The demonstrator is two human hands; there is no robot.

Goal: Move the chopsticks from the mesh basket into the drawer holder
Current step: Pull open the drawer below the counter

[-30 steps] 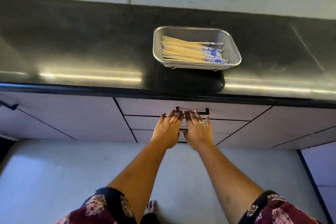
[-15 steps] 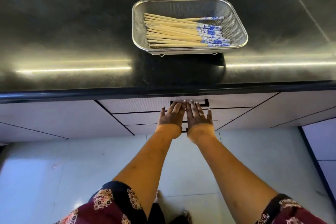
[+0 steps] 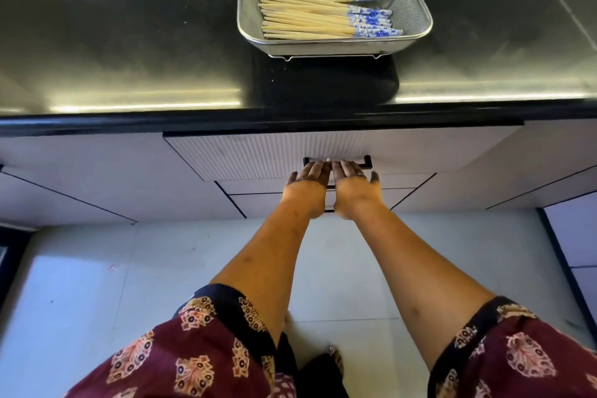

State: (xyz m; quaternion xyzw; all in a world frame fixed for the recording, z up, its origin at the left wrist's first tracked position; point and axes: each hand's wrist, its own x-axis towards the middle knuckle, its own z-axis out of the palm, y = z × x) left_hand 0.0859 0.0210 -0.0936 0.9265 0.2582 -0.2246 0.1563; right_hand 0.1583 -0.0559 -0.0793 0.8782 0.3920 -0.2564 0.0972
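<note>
A metal mesh basket (image 3: 416,3) stands on the black countertop (image 3: 129,26), just behind its front edge. Several pale wooden chopsticks (image 3: 310,18) with blue-and-white patterned ends lie in it, pointing left. Below the counter, the top drawer (image 3: 258,155) has a ribbed white front and stands a little way out. My left hand (image 3: 308,186) and my right hand (image 3: 353,186) are side by side, palms up, fingers hooked over the black drawer handle (image 3: 366,161). The drawer's inside and any holder are hidden.
More white drawer fronts (image 3: 397,195) sit under the top one, with cabinet doors on both sides. The floor (image 3: 97,284) is pale tile. My patterned maroon sleeves (image 3: 193,359) fill the bottom of the view.
Both hands have turned palms up and curled onto the handle. The top drawer front has come out a little from the cabinet. The view has dropped closer to the counter.
</note>
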